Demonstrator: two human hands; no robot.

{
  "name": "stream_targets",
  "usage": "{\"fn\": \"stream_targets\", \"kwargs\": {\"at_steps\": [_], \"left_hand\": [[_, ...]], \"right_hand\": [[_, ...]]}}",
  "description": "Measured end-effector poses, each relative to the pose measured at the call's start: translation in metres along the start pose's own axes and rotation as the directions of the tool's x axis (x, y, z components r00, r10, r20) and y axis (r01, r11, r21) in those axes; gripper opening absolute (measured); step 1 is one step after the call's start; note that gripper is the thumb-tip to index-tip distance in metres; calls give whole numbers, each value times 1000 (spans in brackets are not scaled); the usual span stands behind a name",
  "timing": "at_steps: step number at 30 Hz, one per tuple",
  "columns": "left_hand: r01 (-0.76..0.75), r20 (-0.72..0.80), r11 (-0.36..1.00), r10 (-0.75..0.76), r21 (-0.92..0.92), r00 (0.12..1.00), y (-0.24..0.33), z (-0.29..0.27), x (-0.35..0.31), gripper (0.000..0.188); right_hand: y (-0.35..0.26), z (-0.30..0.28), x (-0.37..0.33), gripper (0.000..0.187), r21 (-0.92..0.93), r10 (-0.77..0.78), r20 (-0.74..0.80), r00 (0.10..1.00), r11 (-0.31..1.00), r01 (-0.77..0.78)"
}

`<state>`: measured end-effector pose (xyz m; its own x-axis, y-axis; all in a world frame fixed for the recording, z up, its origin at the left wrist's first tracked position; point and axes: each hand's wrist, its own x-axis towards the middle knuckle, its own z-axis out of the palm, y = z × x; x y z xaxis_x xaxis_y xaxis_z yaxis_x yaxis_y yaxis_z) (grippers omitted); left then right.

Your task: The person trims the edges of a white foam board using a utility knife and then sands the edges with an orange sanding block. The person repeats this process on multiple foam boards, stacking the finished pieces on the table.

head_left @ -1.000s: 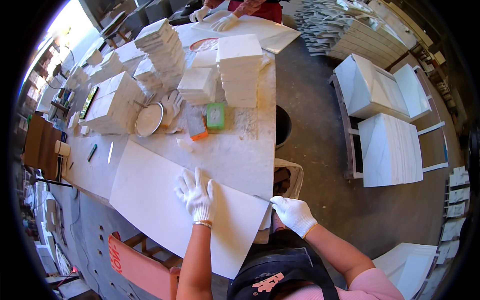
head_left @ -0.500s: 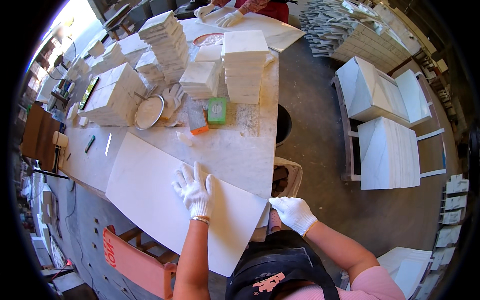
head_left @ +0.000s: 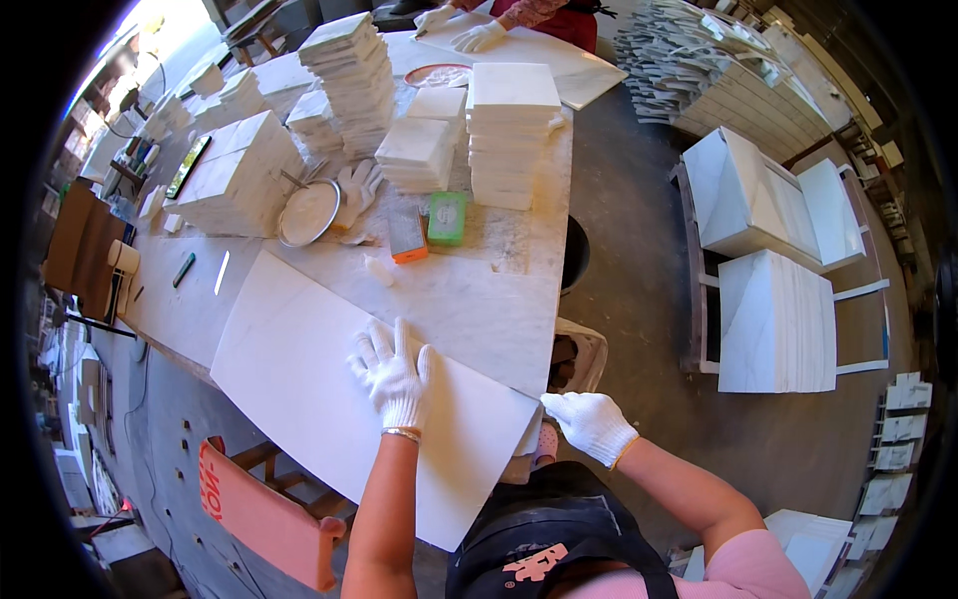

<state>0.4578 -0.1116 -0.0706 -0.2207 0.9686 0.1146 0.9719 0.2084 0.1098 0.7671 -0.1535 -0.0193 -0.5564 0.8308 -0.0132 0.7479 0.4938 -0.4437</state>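
Slab, white, large, flat — lying aslant on the near part of a pale work table (head_left: 489,319), its lower portion reaching out past the table's near edge; white slab (head_left: 299,384). Left hand (head_left: 393,384), in a white knit glove, bracelet at the wrist: open, fingers spread, palm down on the slab's upper face. Right hand (head_left: 591,427), gloved alike: fingers curled closed at the slab's right corner; what they grip, if anything, cannot be made out. Beyond the slab's far edge: one small white bottle (head_left: 378,271); one grey-and-orange block (head_left: 407,237), just beside a green box (head_left: 447,218); one round metal pan (head_left: 336,218) of cream-coloured paste, with a spare pair of gloves (head_left: 356,193) beside it. To the left: a slim green tool (head_left: 184,270), lying apart; a phone (head_left: 188,168) on a squared stack of pale tiles (head_left: 235,180). Farther back: a tall tile stack (head_left: 511,140), a lower tile stack (head_left: 412,155) next to it, and a red-rimmed dish (head_left: 409,72) of white matter. At the far end: a co-worker's gloved hands (head_left: 479,37) on another slab (head_left: 559,65). Off the table — a salmon-coloured chair (head_left: 264,519), left; blocks of stacked slabs (head_left: 778,321) on a frame, right.
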Motion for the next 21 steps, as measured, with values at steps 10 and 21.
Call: {"fn": "stream_targets", "kwargs": {"at_steps": [10, 21], "left_hand": [[10, 13, 1000, -10, -5, 1000, 1, 0, -1, 62], [8, -6, 1000, -8, -5, 1000, 3, 0, 1, 62]], "right_hand": [[6, 4, 6, 21, 22, -87, -34, 996, 996, 88], [10, 24, 7, 20, 59, -76, -75, 994, 995, 81]]}}
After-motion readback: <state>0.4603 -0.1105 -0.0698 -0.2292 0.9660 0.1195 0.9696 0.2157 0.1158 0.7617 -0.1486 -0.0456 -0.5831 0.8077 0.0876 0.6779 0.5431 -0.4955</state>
